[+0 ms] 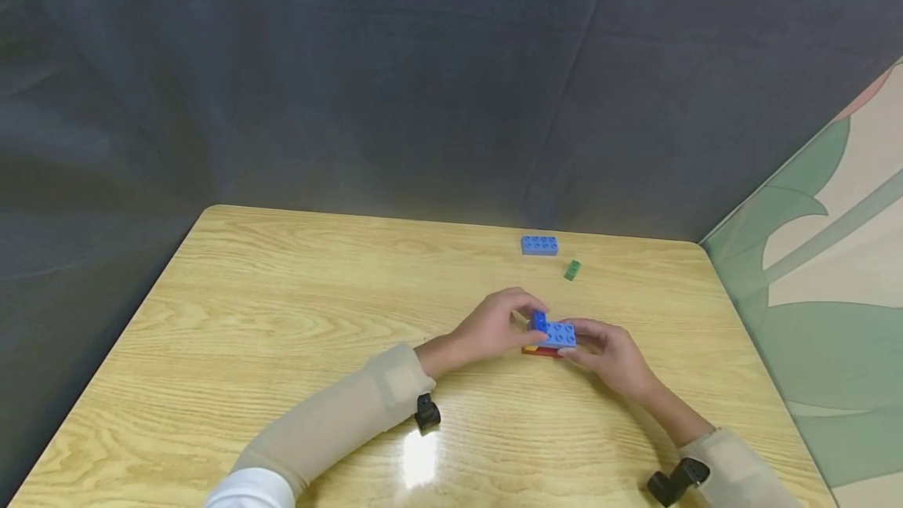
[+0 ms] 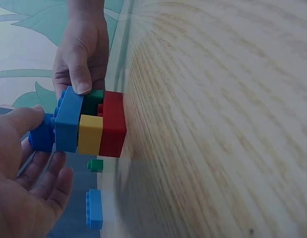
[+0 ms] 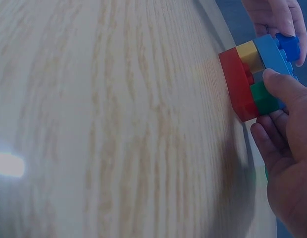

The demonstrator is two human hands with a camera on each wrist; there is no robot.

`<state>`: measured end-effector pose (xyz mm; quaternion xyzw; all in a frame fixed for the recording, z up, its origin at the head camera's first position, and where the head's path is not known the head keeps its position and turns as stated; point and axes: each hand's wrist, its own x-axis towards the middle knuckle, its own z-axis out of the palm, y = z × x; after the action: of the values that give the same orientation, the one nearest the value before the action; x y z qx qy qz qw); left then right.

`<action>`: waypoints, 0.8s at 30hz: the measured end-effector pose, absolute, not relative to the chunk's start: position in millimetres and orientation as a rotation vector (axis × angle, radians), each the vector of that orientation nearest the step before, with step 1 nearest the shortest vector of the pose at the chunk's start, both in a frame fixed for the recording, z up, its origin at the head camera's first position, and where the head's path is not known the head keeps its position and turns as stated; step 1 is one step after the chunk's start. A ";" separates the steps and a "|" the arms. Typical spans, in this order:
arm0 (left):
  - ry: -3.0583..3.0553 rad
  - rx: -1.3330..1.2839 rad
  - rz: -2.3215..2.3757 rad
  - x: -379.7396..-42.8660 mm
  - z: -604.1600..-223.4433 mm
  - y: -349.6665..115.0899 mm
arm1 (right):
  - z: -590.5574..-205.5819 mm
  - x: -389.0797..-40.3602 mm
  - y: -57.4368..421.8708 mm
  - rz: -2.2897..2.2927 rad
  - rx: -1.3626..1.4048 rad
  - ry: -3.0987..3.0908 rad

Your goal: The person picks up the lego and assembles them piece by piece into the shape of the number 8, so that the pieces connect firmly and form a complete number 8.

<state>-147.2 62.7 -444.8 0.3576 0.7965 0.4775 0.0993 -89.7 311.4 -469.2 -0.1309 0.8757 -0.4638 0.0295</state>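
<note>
My left hand [image 1: 497, 325] pinches a small dark blue brick [image 2: 41, 133] between thumb and fingers. That brick stands on the left end of a light blue eight-stud brick [image 2: 68, 121]; whether it is fully seated I cannot tell. Beneath the light blue brick are a yellow brick [image 2: 90, 135] on the left and a green brick [image 3: 265, 99] on the right, with a gap between them. A red brick [image 3: 236, 84] forms the bottom layer, on the table. My right hand [image 1: 615, 359] grips the right end of this stack, its thumb against the green and light blue bricks.
Behind the stack lie a loose light blue brick [image 1: 539, 246], near the table's far edge, and a small green brick [image 1: 572, 270]. The wood-grain table [image 1: 296, 296] meets a dark curtain [image 1: 395, 85] at the back. A leaf-patterned panel [image 1: 832, 320] borders the right side.
</note>
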 end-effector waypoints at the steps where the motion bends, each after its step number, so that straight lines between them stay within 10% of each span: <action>1: 2.355 1.056 1.414 -147.4 -444.7 62.6 | -469.4 -89.7 311.5 -1.432 -0.404 2.699; 24: 2.295 1.047 1.429 -149.9 -440.8 61.3 | -468.2 -89.1 310.8 -1.421 -0.366 2.687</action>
<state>-149.9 61.3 -440.8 0.3585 0.7859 0.4891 0.1210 -89.1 310.8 -468.2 -0.1194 0.8770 -0.4636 0.0401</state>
